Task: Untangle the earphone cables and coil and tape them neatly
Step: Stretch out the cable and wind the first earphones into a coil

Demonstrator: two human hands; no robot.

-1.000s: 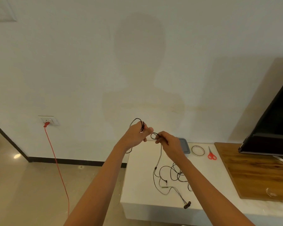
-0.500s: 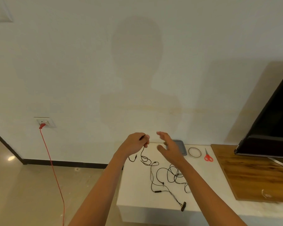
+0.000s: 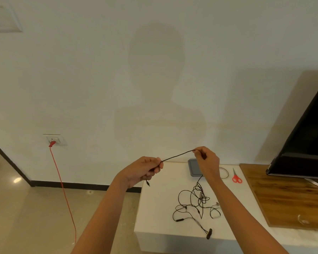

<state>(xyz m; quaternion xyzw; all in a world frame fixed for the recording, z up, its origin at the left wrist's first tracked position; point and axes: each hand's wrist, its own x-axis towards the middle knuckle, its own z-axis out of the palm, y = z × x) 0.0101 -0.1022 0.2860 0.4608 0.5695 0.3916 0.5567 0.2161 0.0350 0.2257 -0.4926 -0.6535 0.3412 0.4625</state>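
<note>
Far to your left, a red cord [image 3: 62, 187] hangs from a wall socket [image 3: 55, 140] down to the floor. Your left hand [image 3: 141, 170] is raised just off the left edge of the white worktop [image 3: 154, 217]. Its fingers [image 3: 154, 169] are curled round the black earphone cable [image 3: 176, 156], and the plug end dangles below your palm. From there a short length of cable runs taut, up and to the right, to your right hand [image 3: 207, 162], which pinches it between thumb and fingertips with the other fingers curled in. Below that hand the cable drops to the worktop, where the rest lies in a loose tangle [image 3: 195, 204] of loops with the earbuds at the near side. A grey tray [image 3: 194, 168] sits at the back, partly behind your right wrist. To its right lie a thin ring of tape [image 3: 225, 173] and red-handled scissors [image 3: 236, 177]. Further right are a wooden board [image 3: 283, 195] and a dark television [image 3: 305, 147].
</note>
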